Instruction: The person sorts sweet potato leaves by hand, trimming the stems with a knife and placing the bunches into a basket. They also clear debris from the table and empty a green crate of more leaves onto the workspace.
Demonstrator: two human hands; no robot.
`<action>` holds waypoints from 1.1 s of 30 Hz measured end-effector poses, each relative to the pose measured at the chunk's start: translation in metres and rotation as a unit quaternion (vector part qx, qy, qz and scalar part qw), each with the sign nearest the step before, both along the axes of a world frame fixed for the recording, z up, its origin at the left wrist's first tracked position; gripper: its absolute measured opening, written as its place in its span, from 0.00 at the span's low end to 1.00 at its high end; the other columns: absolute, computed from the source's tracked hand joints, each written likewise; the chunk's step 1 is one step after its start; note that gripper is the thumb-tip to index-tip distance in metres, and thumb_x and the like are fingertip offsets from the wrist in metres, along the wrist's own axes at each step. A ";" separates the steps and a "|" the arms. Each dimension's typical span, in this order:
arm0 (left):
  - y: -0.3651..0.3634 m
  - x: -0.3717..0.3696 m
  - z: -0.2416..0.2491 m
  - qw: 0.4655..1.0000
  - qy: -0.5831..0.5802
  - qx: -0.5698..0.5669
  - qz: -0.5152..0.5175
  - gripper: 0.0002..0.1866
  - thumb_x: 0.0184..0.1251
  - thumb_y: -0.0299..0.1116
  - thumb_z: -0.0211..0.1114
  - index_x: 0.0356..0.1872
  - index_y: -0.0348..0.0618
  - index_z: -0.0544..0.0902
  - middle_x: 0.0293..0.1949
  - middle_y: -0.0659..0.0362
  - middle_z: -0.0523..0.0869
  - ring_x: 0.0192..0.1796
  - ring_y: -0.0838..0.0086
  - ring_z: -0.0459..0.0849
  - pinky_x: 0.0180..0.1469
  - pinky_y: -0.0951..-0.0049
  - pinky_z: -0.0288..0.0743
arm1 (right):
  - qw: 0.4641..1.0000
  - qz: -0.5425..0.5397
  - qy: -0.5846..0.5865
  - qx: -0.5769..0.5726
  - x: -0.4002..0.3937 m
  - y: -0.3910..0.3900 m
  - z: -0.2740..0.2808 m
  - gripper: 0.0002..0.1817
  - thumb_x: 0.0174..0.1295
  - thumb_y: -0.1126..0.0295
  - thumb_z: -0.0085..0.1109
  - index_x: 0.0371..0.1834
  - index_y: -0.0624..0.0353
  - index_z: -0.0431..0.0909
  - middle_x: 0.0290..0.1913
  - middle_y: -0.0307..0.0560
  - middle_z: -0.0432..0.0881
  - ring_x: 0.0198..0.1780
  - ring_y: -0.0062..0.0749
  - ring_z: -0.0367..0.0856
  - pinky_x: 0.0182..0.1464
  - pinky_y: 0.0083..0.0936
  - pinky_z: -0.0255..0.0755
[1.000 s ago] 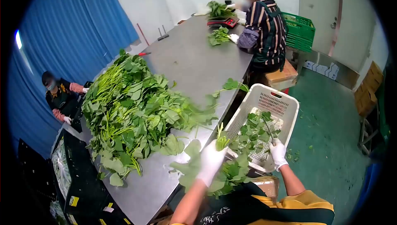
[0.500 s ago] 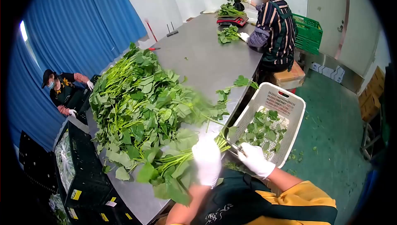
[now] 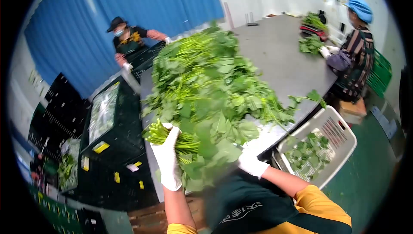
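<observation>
My left hand (image 3: 168,158), in a white glove, is closed around a thick bunch of leafy green stems (image 3: 188,144). The cut ends point left and the leaves spread to the right over the table's front edge. My right hand (image 3: 253,163), also gloved, is closed on scissors (image 3: 237,146); only a small part of the metal shows, and motion blurs it. Loose leaves of the bunch hang close to that hand. Just beyond both hands lies a big heap of the same leafy greens (image 3: 202,77) on the metal table (image 3: 275,49).
A white basket (image 3: 342,158) with loose leaves stands at the table's right side. Black crates (image 3: 124,124), one holding wrapped greens, are stacked on the left. One co-worker (image 3: 129,44) handles a crate; another (image 3: 357,57) sits by a red scale (image 3: 312,29) with greens.
My view has turned left. My left hand has swung the bunch round to the left, so its cut ends face away from the basket. My right hand is now apart from the stem ends.
</observation>
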State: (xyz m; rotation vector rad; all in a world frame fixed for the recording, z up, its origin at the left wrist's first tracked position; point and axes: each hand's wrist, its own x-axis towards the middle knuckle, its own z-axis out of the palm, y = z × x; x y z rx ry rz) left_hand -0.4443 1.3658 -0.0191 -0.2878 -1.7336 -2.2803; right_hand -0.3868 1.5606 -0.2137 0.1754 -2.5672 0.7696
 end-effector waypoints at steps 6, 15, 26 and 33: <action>-0.043 0.003 -0.007 0.992 0.041 0.017 0.115 0.07 0.60 0.21 0.63 0.38 0.42 0.75 0.30 0.62 0.78 0.35 0.77 0.78 0.40 0.77 0.73 | 0.996 0.074 0.059 0.000 -0.060 -0.022 -0.051 0.21 0.58 0.66 0.54 0.55 0.60 0.74 0.37 0.52 0.82 0.36 0.47 0.80 0.42 0.38 0.74; 0.056 0.002 -0.055 0.623 0.398 -0.673 0.019 0.33 0.58 0.32 0.55 0.64 0.27 0.62 0.24 0.56 0.77 0.28 0.65 0.76 0.38 0.66 0.69 | 0.891 0.263 -0.288 -0.232 -0.020 0.057 0.143 0.34 0.52 0.61 0.67 0.61 0.64 0.69 0.51 0.52 0.79 0.53 0.33 0.76 0.56 0.27 0.70; 0.162 -0.010 -0.068 0.618 0.479 -0.620 -0.069 0.37 0.53 0.29 0.56 0.69 0.38 0.60 0.24 0.57 0.77 0.29 0.64 0.77 0.44 0.64 0.71 | 0.940 0.114 -0.202 -0.249 -0.011 0.103 0.084 0.26 0.47 0.71 0.64 0.51 0.67 0.73 0.43 0.52 0.82 0.44 0.31 0.80 0.48 0.25 0.73; 0.175 0.018 -0.059 0.637 0.488 -0.596 -0.016 0.27 0.54 0.28 0.54 0.60 0.38 0.70 0.60 0.43 0.70 0.65 0.52 0.67 0.62 0.56 0.64 | 0.995 0.057 0.078 0.019 -0.017 0.153 0.112 0.34 0.49 0.72 0.58 0.63 0.69 0.64 0.46 0.61 0.79 0.38 0.47 0.82 0.41 0.31 0.76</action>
